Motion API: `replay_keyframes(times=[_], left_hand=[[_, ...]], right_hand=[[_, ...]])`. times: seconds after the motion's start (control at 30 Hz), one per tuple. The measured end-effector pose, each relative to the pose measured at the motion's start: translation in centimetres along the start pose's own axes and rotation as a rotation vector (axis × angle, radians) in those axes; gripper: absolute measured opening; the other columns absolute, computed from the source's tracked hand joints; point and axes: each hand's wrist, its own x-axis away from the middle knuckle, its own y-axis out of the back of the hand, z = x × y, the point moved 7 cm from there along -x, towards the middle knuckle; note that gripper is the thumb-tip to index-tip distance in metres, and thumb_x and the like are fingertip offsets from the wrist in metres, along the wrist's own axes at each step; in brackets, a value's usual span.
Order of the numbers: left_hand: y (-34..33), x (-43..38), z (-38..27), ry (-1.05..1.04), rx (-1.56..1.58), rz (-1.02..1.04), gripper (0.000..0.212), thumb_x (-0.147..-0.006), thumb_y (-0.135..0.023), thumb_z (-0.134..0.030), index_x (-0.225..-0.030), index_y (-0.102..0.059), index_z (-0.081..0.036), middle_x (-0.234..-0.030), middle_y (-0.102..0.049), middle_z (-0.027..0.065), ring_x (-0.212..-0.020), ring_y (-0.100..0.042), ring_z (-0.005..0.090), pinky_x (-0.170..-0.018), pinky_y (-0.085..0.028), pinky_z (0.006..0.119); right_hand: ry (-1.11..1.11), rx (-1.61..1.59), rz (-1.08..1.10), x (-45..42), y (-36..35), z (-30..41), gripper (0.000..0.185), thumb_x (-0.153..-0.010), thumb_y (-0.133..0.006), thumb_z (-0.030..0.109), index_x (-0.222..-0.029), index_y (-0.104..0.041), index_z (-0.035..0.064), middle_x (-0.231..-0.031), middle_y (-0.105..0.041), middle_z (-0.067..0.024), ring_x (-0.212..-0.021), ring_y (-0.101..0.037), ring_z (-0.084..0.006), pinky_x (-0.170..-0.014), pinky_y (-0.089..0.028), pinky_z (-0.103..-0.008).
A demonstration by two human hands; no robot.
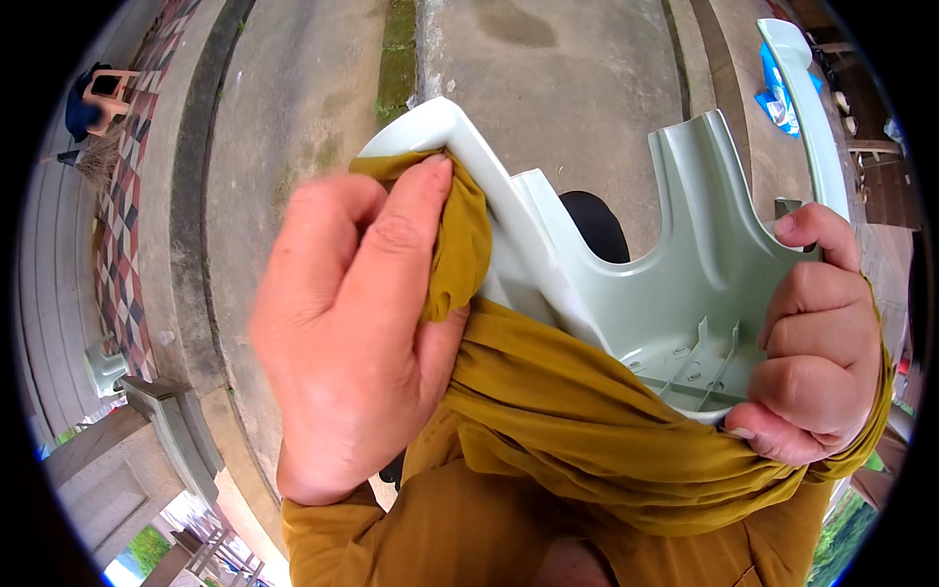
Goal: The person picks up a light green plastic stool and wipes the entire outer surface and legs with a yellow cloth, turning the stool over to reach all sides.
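Observation:
A pale green plastic stool (623,286) is tipped over in front of my chest, its legs pointing away from me and its ribbed underside showing. My left hand (359,315) pinches a bunched end of a mustard-coloured cloth (587,411) against one leg of the stool. My right hand (821,337) grips the stool at the right, fingers curled over a leg's base. The cloth runs slack from my left hand across the stool's near edge and round behind my right wrist. My left fingertips partly hide the cloth's end.
Below lies a concrete floor (550,95) with a mossy groove (396,66). A blue plastic bag (776,95) lies behind a stool leg at the upper right. To the left are a twig broom (103,158), a chair (110,95), another pale green stool (106,367) and a pillar (125,455).

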Motion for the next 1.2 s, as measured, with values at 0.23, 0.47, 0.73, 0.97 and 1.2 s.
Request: replay_keyframes(times=[0.23, 0.47, 0.73, 0.97, 1.2], left_hand=[[0.0, 0.4, -0.8, 0.078, -0.232, 0.123, 0.046, -0.064, -0.058, 0.007, -0.11, -0.06, 0.002, -0.087, -0.057, 0.0152, -0.076, -0.059, 0.0285, -0.073, -0.046, 0.03], [0.1, 2.5, 0.7, 0.033, -0.108, -0.094, 0.043, -0.063, -0.06, -0.001, -0.105, -0.061, 0.006, -0.078, -0.058, 0.0142, -0.065, -0.055, 0.0254, -0.061, -0.045, 0.032], [0.4, 0.3, -0.9, -0.035, 0.004, -0.044, 0.045, -0.063, -0.053, 0.006, -0.107, -0.061, 0.008, -0.086, -0.063, 0.0156, -0.068, -0.056, 0.021, -0.069, -0.045, 0.027], [-0.6, -0.4, -1.0, -0.082, -0.055, 0.044, 0.051, -0.059, -0.053, 0.005, -0.11, -0.061, 0.005, -0.09, -0.063, 0.0145, -0.074, -0.059, 0.0227, -0.072, -0.047, 0.029], [-0.1, 0.7, 0.1, 0.108, 0.008, 0.001, 0.039, -0.066, -0.052, 0.005, -0.104, -0.062, 0.003, -0.088, -0.061, 0.0115, -0.079, -0.058, 0.0186, -0.078, -0.046, 0.028]], right_hand=[[-0.011, -0.002, -0.018, -0.2, -0.4, -0.1, 0.034, -0.077, -0.067, 0.03, -0.056, -0.046, 0.0127, -0.047, -0.034, 0.0022, -0.048, -0.041, -0.0159, -0.088, -0.033, -0.0495], [0.008, -0.017, -0.04, 1.0, -0.4, -0.3, 0.035, -0.077, -0.067, 0.031, -0.055, -0.045, 0.0131, -0.047, -0.032, 0.003, -0.047, -0.038, -0.0148, -0.089, -0.031, -0.0507], [-0.029, 0.009, -0.026, 1.2, 0.3, 0.2, 0.036, -0.078, -0.066, 0.032, -0.056, -0.044, 0.0138, -0.046, -0.031, 0.0037, -0.046, -0.038, -0.0139, -0.09, -0.03, -0.0502], [-0.034, 0.003, -0.011, 1.0, 0.0, -0.4, 0.036, -0.079, -0.065, 0.032, -0.056, -0.044, 0.0138, -0.046, -0.033, 0.0029, -0.047, -0.039, -0.0143, -0.09, -0.031, -0.0511], [-0.028, -0.011, -0.009, 0.9, 0.0, -0.2, 0.035, -0.078, -0.065, 0.031, -0.056, -0.046, 0.0129, -0.046, -0.036, 0.0023, -0.047, -0.041, -0.0149, -0.091, -0.031, -0.0501]])
